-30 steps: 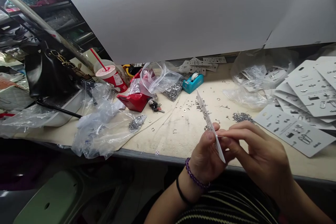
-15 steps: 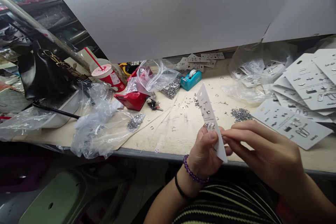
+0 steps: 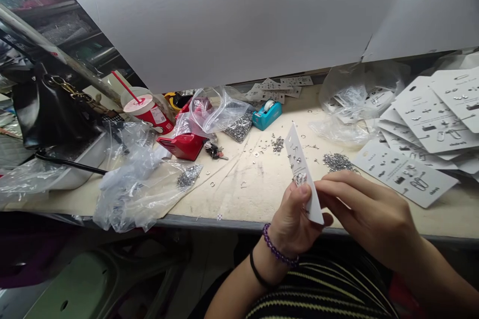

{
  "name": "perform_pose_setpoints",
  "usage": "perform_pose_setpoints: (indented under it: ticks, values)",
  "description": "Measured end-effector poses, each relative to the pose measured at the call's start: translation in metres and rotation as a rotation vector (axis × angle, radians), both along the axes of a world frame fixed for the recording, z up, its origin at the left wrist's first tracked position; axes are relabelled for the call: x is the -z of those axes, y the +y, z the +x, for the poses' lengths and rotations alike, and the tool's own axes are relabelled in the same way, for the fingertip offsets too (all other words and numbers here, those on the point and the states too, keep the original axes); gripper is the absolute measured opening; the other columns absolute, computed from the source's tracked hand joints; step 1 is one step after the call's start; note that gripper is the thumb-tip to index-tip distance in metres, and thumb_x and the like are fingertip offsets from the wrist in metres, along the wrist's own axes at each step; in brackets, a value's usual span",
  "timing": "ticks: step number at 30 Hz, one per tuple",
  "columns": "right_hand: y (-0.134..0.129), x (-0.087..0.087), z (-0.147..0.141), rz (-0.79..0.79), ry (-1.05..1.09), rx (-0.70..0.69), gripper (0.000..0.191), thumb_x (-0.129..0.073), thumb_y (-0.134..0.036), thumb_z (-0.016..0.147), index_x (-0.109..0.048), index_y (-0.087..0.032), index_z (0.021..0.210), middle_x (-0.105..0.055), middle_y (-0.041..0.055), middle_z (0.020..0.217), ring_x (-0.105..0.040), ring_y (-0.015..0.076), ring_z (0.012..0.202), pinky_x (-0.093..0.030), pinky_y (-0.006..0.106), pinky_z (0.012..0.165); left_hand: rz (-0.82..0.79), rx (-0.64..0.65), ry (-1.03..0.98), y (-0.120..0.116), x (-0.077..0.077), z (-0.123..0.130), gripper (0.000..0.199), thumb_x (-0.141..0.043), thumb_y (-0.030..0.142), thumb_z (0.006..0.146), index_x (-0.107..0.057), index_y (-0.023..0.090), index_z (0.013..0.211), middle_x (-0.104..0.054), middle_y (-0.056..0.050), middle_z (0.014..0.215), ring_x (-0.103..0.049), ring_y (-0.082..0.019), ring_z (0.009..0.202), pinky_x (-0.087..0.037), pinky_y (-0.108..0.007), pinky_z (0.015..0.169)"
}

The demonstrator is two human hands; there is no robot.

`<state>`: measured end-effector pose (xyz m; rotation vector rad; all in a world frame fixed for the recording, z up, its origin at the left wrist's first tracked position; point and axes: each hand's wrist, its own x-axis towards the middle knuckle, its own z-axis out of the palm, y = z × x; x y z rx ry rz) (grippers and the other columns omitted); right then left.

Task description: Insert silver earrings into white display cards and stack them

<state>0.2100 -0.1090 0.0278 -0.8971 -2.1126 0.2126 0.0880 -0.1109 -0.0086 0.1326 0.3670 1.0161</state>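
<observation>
I am observing the left hand (image 3: 294, 222) pinching a white jewelry card (image 3: 300, 169) upright between thumb and fingers, above the bench (image 3: 258, 194). The right hand (image 3: 368, 212) is extending its fingers to the card's edge; I cannot tell whether they grip it. A heap of metal findings (image 3: 338, 162) is lying nearby.

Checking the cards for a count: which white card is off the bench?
The upright card in the left hand; the others lie flat on the bench, at right.
</observation>
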Motion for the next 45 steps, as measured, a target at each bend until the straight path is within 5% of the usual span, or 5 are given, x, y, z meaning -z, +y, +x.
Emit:
perform_pose_setpoints:
  ticks: [15, 29, 35, 40, 45]
  values:
    - [0.001, 0.002, -0.006, -0.101, 0.152, 0.055, 0.011, -0.053, -0.009, 0.082, -0.055, -0.019, 0.086, -0.057, 0.002, 0.081, -0.056, 0.0107, 0.071, -0.048, 0.022, 0.058, -0.054, 0.07, -0.144, -0.002, 0.01, 0.003, 0.033, -0.078, 0.031, 0.059, -0.056, 0.018, 0.082, -0.052, 0.001, 0.078, -0.052, -0.007, 0.065, -0.042, -0.013, 0.049]
    - [0.003, 0.017, 0.01, -0.379, 0.326, 0.032, 0.009, -0.053, -0.016, 0.083, -0.056, -0.02, 0.075, -0.055, 0.0001, 0.068, -0.055, 0.0114, 0.063, -0.047, 0.022, 0.054, 0.247, 0.08, 0.243, 0.008, 0.004, 0.0, 0.038, -0.074, 0.039, 0.062, -0.053, 0.012, 0.081, -0.046, 0.001, 0.064, -0.042, -0.005, 0.05, -0.036, -0.014, 0.042]
    - [0.015, 0.024, 0.017, -0.517, 0.548, -0.052, 0.009, -0.054, -0.017, 0.083, -0.06, -0.023, 0.083, -0.059, 0.0004, 0.075, -0.059, 0.0113, 0.067, -0.051, 0.019, 0.055, 0.199, 0.099, 0.351, 0.018, 0.002, -0.015, 0.031, -0.061, 0.036, 0.075, -0.051, 0.016, 0.097, -0.052, -0.003, 0.079, -0.049, -0.009, 0.058, -0.035, -0.013, 0.036]
    - [0.026, 0.016, 0.014, -0.534, 0.533, -0.118, 0.006, -0.056, -0.024, 0.082, -0.061, -0.021, 0.083, -0.06, 0.0015, 0.074, -0.059, 0.012, 0.064, -0.05, 0.021, 0.052, 0.371, -0.043, 0.383, 0.026, 0.002, -0.029, 0.027, -0.067, 0.028, 0.074, -0.054, 0.019, 0.097, -0.056, -0.003, 0.089, -0.052, -0.008, 0.063, -0.042, -0.014, 0.047]
    - [0.056, 0.019, 0.024, -0.466, 0.132, 0.131, 0.017, -0.053, -0.03, 0.083, -0.063, -0.017, 0.083, -0.062, 0.0037, 0.076, -0.056, 0.0127, 0.062, -0.046, 0.025, 0.053, 0.271, -0.257, 0.172, 0.035, -0.001, -0.046, 0.027, -0.074, 0.026, 0.067, -0.061, 0.027, 0.091, -0.052, 0.003, 0.08, -0.048, -0.004, 0.06, -0.038, -0.01, 0.046]
